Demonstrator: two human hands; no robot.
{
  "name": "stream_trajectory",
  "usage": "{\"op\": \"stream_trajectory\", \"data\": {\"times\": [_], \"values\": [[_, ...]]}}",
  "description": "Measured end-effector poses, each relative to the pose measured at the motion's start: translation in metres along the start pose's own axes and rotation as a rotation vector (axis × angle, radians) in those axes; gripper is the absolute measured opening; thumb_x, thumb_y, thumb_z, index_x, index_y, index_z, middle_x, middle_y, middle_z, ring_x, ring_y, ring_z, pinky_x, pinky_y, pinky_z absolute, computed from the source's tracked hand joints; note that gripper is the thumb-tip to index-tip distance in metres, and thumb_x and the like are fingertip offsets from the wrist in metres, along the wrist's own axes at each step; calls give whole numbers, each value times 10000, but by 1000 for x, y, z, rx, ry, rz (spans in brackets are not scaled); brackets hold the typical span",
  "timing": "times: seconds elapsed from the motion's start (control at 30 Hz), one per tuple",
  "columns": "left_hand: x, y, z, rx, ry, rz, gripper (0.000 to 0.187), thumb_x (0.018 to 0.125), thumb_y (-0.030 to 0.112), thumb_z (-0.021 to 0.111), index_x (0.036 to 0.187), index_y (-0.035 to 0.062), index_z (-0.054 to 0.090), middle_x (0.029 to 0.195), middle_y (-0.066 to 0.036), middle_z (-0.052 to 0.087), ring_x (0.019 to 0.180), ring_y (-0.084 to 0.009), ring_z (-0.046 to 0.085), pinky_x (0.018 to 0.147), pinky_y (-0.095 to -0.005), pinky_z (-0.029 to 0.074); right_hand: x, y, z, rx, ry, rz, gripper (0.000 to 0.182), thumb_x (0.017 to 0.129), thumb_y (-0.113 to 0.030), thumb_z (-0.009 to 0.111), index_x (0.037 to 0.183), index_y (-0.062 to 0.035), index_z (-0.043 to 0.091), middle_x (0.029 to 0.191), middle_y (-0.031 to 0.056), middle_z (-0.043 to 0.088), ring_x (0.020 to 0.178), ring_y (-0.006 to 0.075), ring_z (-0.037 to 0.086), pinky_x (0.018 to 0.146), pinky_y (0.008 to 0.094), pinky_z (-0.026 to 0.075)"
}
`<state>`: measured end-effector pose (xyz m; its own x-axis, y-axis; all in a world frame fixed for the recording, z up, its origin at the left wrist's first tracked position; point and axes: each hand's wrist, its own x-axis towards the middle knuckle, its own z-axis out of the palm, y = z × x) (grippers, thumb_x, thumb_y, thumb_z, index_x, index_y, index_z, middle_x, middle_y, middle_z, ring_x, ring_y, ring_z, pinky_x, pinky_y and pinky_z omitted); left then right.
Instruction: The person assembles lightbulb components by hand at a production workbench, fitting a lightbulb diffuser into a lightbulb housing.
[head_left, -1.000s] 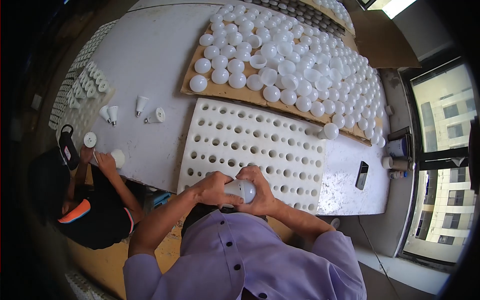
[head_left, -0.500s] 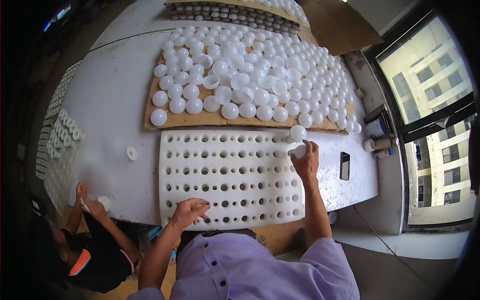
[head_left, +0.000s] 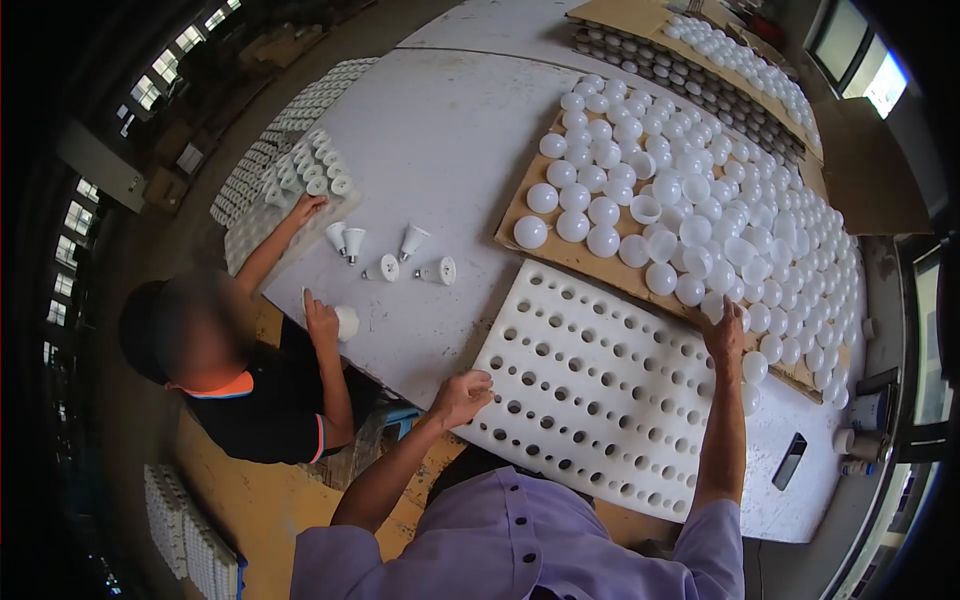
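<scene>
The white foam board [head_left: 600, 385], pierced with rows of large and small holes, lies at an angle in front of me. My right hand [head_left: 727, 330] reaches over its far right side to the cardboard's edge, its fingers closed round a white bulb cover [head_left: 713, 305]. Beyond it, many more domed bulb covers [head_left: 603, 240] crowd the cardboard sheet [head_left: 518, 210], some turned with their hollow side up. At the board's left edge is my left hand [head_left: 462, 398], fingers loosely bent and apart, with nothing visible in them.
To the left a co-worker's hand [head_left: 309, 207] touches white lamp bodies [head_left: 318, 186] on a rack. Several loose lamp bodies [head_left: 412, 241] lie on the white table [head_left: 440, 130]. A phone [head_left: 790, 461] lies at right, near jars [head_left: 860, 445]. Stacked trays [head_left: 690, 75] stand at the back.
My view has swung left, bringing the co-worker and the loose lamp bodies into fuller sight. My right hand now meets the covers at the cardboard's edge; my left hand is at the board's left edge.
</scene>
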<state>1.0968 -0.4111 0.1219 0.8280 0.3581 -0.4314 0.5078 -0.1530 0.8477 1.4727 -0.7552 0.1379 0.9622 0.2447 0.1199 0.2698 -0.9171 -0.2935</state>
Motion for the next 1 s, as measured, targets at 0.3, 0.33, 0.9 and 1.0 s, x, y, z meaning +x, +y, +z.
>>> {"op": "stream_trajectory", "data": {"times": [0.3,0.33,0.9,1.0], "values": [[73,-30,-118,313,598,-59,431,760,59,680,1163,1,537,1106,-209,623,1022,-327,613,895,-377,478,-2,-48,-25,-167,-45,180,712,734,-408,715,1304,-68,456,1142,204,561,1073,365,562,889,450,456],[85,-26,-127,378,608,-113,479,757,56,682,1201,-1,510,1144,-218,603,1065,-340,589,934,-386,456,-9,-36,-18,-176,-40,187,712,734,-408,715,1304,-68,456,1142,204,561,1073,365,562,889,450,456],[185,-61,-110,532,307,156,506,726,31,665,1193,-28,479,1142,-207,591,1012,-337,597,836,-398,487,-216,-90,-56,1309,-372,212,867,662,-191,841,1345,-74,320,1137,127,574,923,192,608,750,320,549],[116,-26,-71,-453,3,86,509,707,53,613,1194,-34,493,1151,-191,606,892,-243,647,698,-326,494,-220,-109,-74,1302,-338,130,843,660,-191,835,1327,-68,334,1165,112,564,995,180,573,840,333,508]]}}
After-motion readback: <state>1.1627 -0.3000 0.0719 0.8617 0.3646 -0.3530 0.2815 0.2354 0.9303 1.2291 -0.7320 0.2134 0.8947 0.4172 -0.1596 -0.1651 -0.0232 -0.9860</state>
